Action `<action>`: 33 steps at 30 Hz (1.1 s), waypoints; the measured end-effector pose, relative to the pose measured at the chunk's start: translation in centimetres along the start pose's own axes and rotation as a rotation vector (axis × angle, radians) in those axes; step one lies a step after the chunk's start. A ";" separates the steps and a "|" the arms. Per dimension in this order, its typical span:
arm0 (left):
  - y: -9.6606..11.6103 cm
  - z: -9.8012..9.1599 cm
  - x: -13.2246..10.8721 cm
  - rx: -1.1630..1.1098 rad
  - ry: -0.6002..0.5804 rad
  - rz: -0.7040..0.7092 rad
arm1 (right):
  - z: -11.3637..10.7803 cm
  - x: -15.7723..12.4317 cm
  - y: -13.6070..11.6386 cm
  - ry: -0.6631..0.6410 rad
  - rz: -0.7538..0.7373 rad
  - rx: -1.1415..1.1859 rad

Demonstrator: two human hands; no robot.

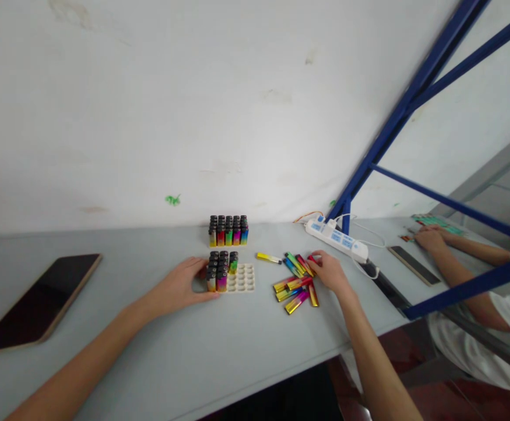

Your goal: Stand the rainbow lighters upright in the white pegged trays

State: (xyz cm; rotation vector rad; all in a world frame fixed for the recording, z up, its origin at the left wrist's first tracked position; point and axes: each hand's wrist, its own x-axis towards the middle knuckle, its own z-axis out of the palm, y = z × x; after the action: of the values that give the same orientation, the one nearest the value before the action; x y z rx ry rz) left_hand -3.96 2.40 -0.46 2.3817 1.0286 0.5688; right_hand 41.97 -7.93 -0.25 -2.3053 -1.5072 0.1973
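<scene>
A white tray (246, 278) with round holes stands on the grey table, its left part filled with upright lighters (222, 283). My left hand (183, 285) is beside the tray's left side, fingers spread around its corner and touching it. My right hand (328, 270) is at the right edge of a pile of loose lighters (297, 300), its thumb and finger closed on a red lighter (312, 258). A single yellow lighter (269, 257) lies between tray and pile. Behind the tray stands a full block of upright lighters (228, 235).
A dark tablet (40, 301) lies at the left. A white power strip (337, 238) with cables lies at the back right, by a blue metal frame (380, 143). Beyond the frame, another person's hands (432, 237) rest near a dark phone (413, 265).
</scene>
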 end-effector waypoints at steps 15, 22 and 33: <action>0.6 -0.2 -0.1 -0.019 -0.002 0.013 | 0.3 1.4 -14.4 -0.162 -0.214 1.077; 1.2 -0.5 -0.6 -0.021 -0.026 -0.024 | 4.7 -0.4 -18.5 -0.072 -0.280 0.840; 1.4 -0.5 -0.5 -0.018 -0.025 -0.029 | 5.2 -3.0 -17.9 -0.050 -0.357 0.744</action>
State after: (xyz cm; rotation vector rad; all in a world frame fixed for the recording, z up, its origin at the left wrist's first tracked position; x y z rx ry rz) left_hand -3.79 1.30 0.59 2.3484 1.0404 0.5341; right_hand 23.80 -3.08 1.58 -1.4406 -1.5016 0.6018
